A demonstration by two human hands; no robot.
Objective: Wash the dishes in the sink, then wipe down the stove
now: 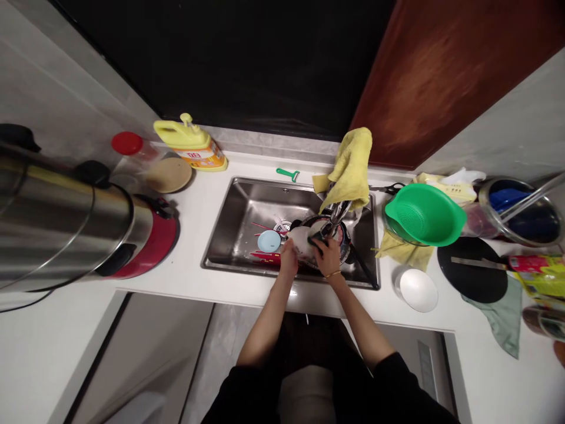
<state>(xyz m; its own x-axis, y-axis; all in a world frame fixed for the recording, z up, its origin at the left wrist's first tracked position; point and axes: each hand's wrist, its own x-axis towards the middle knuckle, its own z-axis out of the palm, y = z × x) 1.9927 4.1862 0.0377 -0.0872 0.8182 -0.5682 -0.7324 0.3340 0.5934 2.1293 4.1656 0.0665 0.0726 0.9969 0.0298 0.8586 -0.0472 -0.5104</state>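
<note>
Dishwashing, apparently at scrubbing: a pale bowl (301, 242) is pinched at its edge by the left hand (289, 259), and against it a dark pad (318, 237) is gripped by the right hand (329, 258), between the hands inside the sink (236, 235), steady support probably being required for further rubbing.

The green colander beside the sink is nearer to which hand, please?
Right. The right hand is over the sink, left of the colander; the left hand is also there, farther left.
</note>
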